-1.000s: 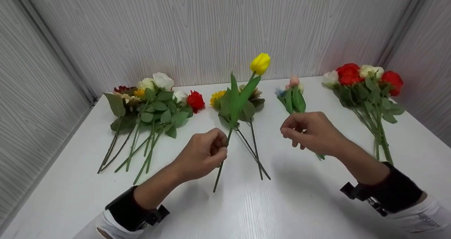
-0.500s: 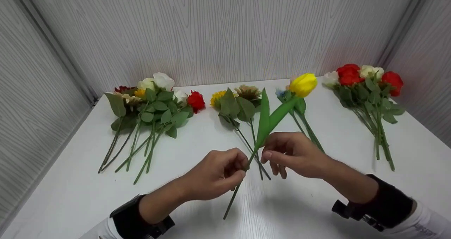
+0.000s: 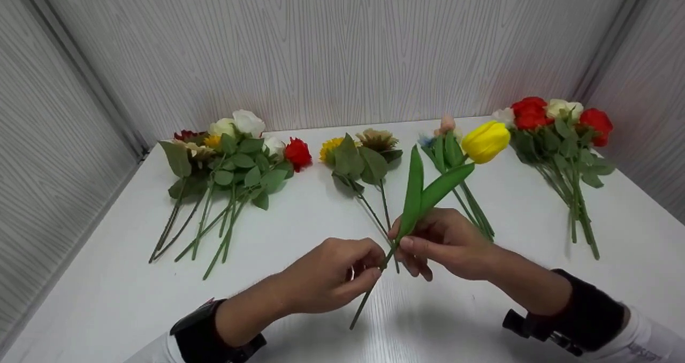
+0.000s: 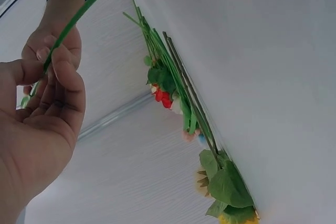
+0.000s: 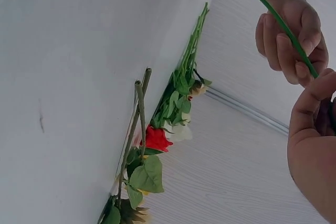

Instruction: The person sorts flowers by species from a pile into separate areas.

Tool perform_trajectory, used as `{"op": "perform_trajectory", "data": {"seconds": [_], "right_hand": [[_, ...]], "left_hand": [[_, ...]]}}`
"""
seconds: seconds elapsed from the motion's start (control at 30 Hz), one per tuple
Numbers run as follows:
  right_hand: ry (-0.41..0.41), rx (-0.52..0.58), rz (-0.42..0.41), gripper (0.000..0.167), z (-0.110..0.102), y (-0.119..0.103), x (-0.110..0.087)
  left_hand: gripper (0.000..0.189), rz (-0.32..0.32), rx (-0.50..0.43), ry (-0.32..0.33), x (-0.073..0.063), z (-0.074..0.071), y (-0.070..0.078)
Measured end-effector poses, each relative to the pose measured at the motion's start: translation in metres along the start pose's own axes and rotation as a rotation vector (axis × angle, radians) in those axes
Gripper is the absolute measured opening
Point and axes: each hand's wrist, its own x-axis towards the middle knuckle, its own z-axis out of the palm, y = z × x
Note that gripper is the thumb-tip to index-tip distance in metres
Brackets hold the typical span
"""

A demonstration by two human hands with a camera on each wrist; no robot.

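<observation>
A yellow tulip (image 3: 486, 142) with two long green leaves is held at a slant above the table, its bloom toward the upper right. My left hand (image 3: 342, 274) pinches its stem between thumb and forefinger, low down; the stem's bare end hangs below that hand. Higher up, my right hand (image 3: 447, 242) pinches the stem just under the leaves with thumb and forefinger, its other fingers loosely bent. From the left wrist, the green stem (image 4: 79, 17) shows passing through the left hand's (image 4: 47, 114) fingertips. In the right wrist view the bloom is out of sight.
Flowers lie in groups on the white table (image 3: 449, 328): white and red blooms (image 3: 249, 159) at left, a sunflower (image 3: 332, 149) and a beige flower (image 3: 377, 140) in the middle, small pink and blue tulips (image 3: 447, 133) behind the yellow one, red and white roses (image 3: 556, 122) at right.
The yellow tulip has come down and to the right with my left hand, tilting further right. My right hand has moved left and down and taken hold of the stem.
</observation>
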Motion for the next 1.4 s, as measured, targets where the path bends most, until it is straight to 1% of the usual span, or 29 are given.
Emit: {"op": "perform_trajectory", "data": {"seconds": [0.1, 0.3, 0.43, 0.53, 0.63, 0.73, 0.83, 1.07, 1.2, 1.33, 1.4], "right_hand": [[0.014, 0.013, -0.044, 0.013, -0.003, -0.002, 0.001], [0.098, 0.046, -0.082, 0.017, -0.016, -0.005, 0.001], [0.150, 0.126, -0.083, 0.019, -0.023, -0.007, 0.001], [0.202, 0.184, -0.075, 0.018, -0.027, -0.010, 0.001], [0.262, 0.218, -0.068, 0.018, -0.031, -0.012, 0.001], [0.313, 0.257, -0.057, 0.020, -0.036, -0.013, 0.001], [0.338, 0.287, -0.038, 0.021, -0.040, -0.013, 0.000], [0.320, 0.300, -0.023, 0.021, -0.039, -0.012, 0.001], [0.309, 0.291, -0.009, 0.020, -0.037, -0.012, 0.001], [0.273, 0.285, 0.021, 0.018, -0.036, -0.011, 0.000], [0.239, 0.284, 0.023, 0.018, -0.036, -0.011, 0.000]], "left_hand": [[0.012, 0.055, 0.118, -0.007, -0.001, 0.001, -0.001], [0.016, 0.154, 0.245, -0.010, -0.003, 0.003, -0.004], [0.023, 0.228, 0.358, -0.056, -0.003, 0.004, -0.005], [0.027, 0.246, 0.416, -0.105, -0.004, 0.004, -0.005], [0.026, 0.225, 0.437, -0.159, -0.004, 0.004, -0.004], [0.023, 0.190, 0.436, -0.214, -0.004, 0.004, -0.003], [0.021, 0.172, 0.435, -0.238, -0.003, 0.004, -0.002], [0.022, 0.194, 0.451, -0.211, -0.004, 0.006, -0.004], [0.023, 0.231, 0.477, -0.192, -0.005, 0.007, -0.006], [0.025, 0.254, 0.468, -0.169, -0.006, 0.009, -0.008], [0.024, 0.249, 0.454, -0.173, -0.006, 0.009, -0.008]]}}
